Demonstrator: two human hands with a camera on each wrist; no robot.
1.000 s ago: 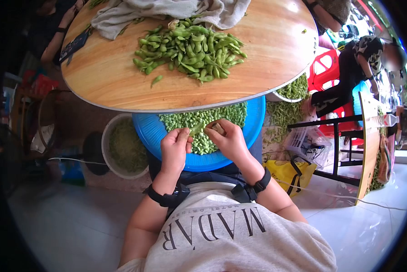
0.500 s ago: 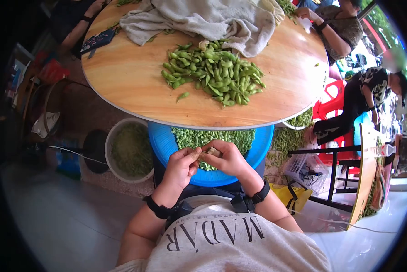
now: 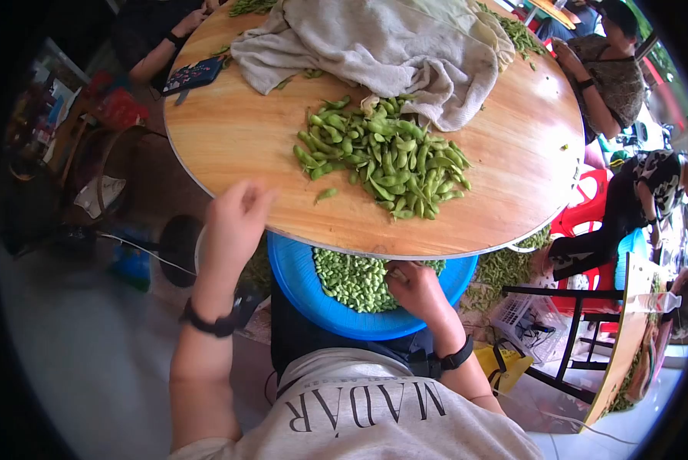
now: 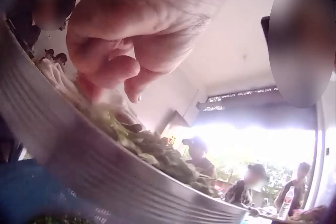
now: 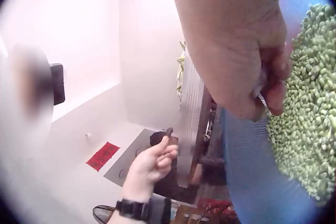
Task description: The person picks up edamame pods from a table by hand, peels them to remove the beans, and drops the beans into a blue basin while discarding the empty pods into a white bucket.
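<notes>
In the head view my left hand (image 3: 235,224) is raised by the table's near edge, left of the heaped green pods (image 3: 390,157). Its fingers are loosely bent, and I see nothing in them; the left wrist view shows this hand (image 4: 142,35) above the table rim, near pods (image 4: 168,155). My right hand (image 3: 420,291) is low over the blue basin (image 3: 298,287) of shelled beans (image 3: 351,280). Its curled fingers hold a small pale thing (image 3: 397,274), partly hidden. In the right wrist view the right hand (image 5: 241,50) is beside the beans (image 5: 310,103).
A crumpled cloth (image 3: 374,46) and a dark booklet (image 3: 193,75) lie on the round table (image 3: 236,138). People sit or stand around it. To the right are red stools (image 3: 585,199), a white crate (image 3: 528,326) and a yellow bag (image 3: 505,368).
My hands have parted: the left went up and left to the table edge, while the right stayed low over the basin. The head view has shifted, showing more of the table.
</notes>
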